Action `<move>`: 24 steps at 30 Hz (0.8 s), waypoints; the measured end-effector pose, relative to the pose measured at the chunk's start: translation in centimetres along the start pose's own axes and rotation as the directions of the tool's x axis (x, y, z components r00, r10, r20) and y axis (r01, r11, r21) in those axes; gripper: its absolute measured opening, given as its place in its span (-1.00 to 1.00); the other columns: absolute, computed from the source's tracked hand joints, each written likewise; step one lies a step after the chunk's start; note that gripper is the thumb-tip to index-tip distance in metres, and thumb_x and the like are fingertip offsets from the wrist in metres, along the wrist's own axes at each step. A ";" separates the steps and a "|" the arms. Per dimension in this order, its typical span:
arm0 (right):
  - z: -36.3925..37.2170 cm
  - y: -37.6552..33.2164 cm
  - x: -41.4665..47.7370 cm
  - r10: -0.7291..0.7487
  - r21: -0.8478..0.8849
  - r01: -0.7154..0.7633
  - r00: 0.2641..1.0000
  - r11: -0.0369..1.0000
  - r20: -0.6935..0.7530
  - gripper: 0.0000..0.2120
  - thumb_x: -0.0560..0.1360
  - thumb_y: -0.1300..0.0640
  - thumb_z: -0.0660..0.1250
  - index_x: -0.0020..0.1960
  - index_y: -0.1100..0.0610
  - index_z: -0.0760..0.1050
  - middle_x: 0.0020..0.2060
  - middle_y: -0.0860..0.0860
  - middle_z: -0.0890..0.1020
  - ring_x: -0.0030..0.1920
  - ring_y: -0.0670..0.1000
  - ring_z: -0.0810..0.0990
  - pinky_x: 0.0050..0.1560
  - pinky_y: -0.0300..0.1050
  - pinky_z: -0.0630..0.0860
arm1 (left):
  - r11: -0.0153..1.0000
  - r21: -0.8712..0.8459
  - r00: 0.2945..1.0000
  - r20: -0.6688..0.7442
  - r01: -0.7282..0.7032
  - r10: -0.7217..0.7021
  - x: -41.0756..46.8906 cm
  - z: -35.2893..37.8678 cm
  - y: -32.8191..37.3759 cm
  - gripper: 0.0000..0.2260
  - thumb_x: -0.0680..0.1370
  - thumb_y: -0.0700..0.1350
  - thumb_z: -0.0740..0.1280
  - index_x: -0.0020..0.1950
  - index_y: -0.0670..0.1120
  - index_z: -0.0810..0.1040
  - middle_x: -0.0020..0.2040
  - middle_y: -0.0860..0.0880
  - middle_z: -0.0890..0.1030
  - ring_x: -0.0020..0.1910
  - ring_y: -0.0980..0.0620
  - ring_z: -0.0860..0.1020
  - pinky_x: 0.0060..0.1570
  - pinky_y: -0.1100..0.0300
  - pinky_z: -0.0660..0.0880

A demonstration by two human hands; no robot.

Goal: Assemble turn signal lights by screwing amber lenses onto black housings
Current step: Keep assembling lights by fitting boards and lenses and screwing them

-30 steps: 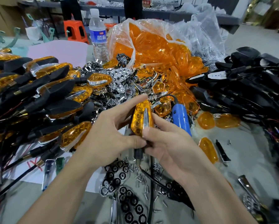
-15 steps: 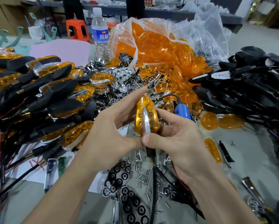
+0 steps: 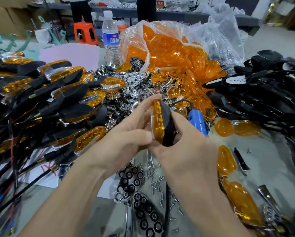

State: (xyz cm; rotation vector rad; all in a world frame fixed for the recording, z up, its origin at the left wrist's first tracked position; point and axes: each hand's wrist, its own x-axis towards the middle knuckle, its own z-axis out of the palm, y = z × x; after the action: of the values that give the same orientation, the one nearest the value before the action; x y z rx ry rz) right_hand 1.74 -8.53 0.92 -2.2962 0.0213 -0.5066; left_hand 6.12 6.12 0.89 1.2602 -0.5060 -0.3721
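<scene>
Head view: we've got the turn signal light (image 3: 162, 125) edge-on at centre, above the scattered screws (image 3: 157, 183), amber lens (image 3: 157, 124) facing left, black housing (image 3: 167, 127) right. Our left hand (image 3: 126, 134) pinches the lens side, our right hand (image 3: 186, 151) grips the housing, and a blue tool (image 3: 197, 120) lies just behind.

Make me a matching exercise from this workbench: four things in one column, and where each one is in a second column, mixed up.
Things:
1. water bottle
2. blue screwdriver
3. loose screws
4. turn signal light

Places:
A. gripped between the left hand and right hand
B. lying just right of the hands
C. standing at the back, left of the bag of lenses
D. scattered on the table below the hands

Pairs: 1-C, 2-B, 3-D, 4-A
</scene>
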 end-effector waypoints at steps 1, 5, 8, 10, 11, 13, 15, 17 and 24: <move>0.3 -0.3 -0.3 -0.027 -0.103 0.023 0.999 0.994 -0.037 -0.58 0.39 -0.28 0.46 0.20 -0.24 0.49 -0.21 -0.22 0.66 -0.20 -0.17 0.63 -0.19 -0.19 0.59 | 0.999 -0.042 0.999 -0.040 0.002 -0.004 0.0 0.3 -0.4 -0.29 0.44 -0.27 0.36 0.55 0.19 0.38 0.28 -0.11 0.63 0.21 -0.08 0.64 0.19 0.08 0.59; 0.3 -0.3 -0.1 -0.064 0.141 0.035 0.976 0.989 0.208 -0.55 0.37 -0.09 0.52 0.20 -0.32 0.47 -0.17 -0.23 0.68 -0.19 -0.17 0.66 -0.14 -0.26 0.61 | 0.999 -0.048 0.958 -0.286 0.004 -0.018 0.2 0.0 -1.2 -0.42 0.51 -0.29 0.35 0.41 0.26 0.54 0.04 -0.01 0.73 -0.07 0.01 0.71 -0.11 0.22 0.63; -1.2 1.3 1.6 0.021 0.445 -0.140 0.965 0.885 0.263 -0.67 0.51 0.15 0.46 0.13 -0.25 0.63 -0.19 -0.24 0.74 -0.26 -0.15 0.69 -0.15 -0.20 0.62 | 0.969 -0.243 0.887 -0.454 -0.039 -0.078 1.1 -1.5 -1.0 -0.51 0.56 -0.22 0.27 0.45 0.14 0.54 0.13 -0.12 0.72 -0.10 -0.06 0.71 -0.19 0.11 0.64; -1.8 2.4 2.2 0.035 0.286 -0.072 0.991 0.956 0.132 -0.72 0.53 0.27 0.41 0.04 -0.09 0.72 -0.33 -0.19 0.70 -0.38 -0.13 0.60 -0.28 -0.31 0.50 | 0.925 -0.374 0.858 -0.495 -0.069 -0.136 2.0 -2.1 -1.2 -0.61 0.67 -0.19 0.10 0.42 0.03 0.53 0.02 -0.17 0.72 -0.20 -0.07 0.67 -0.38 0.13 0.59; -1.8 2.6 2.1 -0.004 0.127 -0.011 0.993 0.992 0.117 -0.73 0.51 0.28 0.41 -0.03 -0.08 0.74 -0.37 -0.19 0.68 -0.37 -0.12 0.58 -0.31 -0.39 0.44 | 0.902 -0.427 0.856 -0.487 -0.060 -0.173 2.3 -2.4 -1.3 -0.61 0.69 -0.18 0.02 0.38 0.01 0.55 -0.03 -0.18 0.71 -0.25 -0.07 0.66 -0.46 0.17 0.55; -1.4 2.2 1.6 -0.094 -0.186 0.147 0.959 0.972 0.266 -0.80 0.46 0.21 0.42 -0.15 -0.07 0.72 -0.33 -0.17 0.68 -0.20 -0.09 0.58 -0.11 -0.41 0.46 | 0.876 -0.483 0.875 -0.430 -0.016 -0.221 2.5 -2.8 -1.5 -0.58 0.67 -0.14 -0.02 0.32 -0.03 0.58 -0.06 -0.17 0.70 -0.29 -0.05 0.63 -0.55 0.22 0.48; -0.7 1.7 1.1 -0.089 -0.410 0.277 0.903 0.869 0.421 -0.91 0.43 0.10 0.44 -0.24 -0.03 0.63 -0.34 -0.11 0.61 -0.10 -0.02 0.47 0.17 -0.14 0.39 | 0.867 -0.498 0.893 -0.374 0.036 -0.251 2.4 -2.8 -1.8 -0.60 0.62 -0.11 0.05 0.25 -0.07 0.63 -0.07 -0.15 0.71 -0.33 -0.04 0.62 -0.60 0.26 0.44; -0.2 1.1 0.9 -0.022 -0.507 0.293 0.880 0.811 0.474 -0.93 0.44 0.04 0.46 -0.20 -0.04 0.60 -0.30 -0.10 0.55 -0.04 0.03 0.41 0.20 -0.06 0.26 | 0.889 -0.454 0.903 -0.354 0.064 -0.246 2.2 -2.8 -2.0 -0.67 0.60 -0.03 0.18 0.17 -0.06 0.70 -0.08 -0.13 0.70 -0.34 -0.04 0.62 -0.63 0.27 0.41; 0.4 0.2 0.8 -0.035 -0.495 0.299 0.880 0.816 0.473 -0.92 0.48 0.14 0.36 -0.13 -0.03 0.55 -0.31 -0.07 0.43 -0.12 0.08 0.38 0.12 -0.01 0.23 | 0.936 -0.339 0.931 -0.301 0.096 -0.205 1.6 -2.7 -2.8 -0.64 0.72 -0.01 0.13 0.22 -0.03 0.72 -0.03 -0.13 0.69 -0.21 -0.06 0.65 -0.56 0.17 0.45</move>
State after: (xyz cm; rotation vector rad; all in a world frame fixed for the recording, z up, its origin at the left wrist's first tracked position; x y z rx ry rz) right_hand 2.64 -8.56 0.79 -2.9674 -0.3095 -0.0346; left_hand 8.97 6.69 -2.17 1.0196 -0.0514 -0.3466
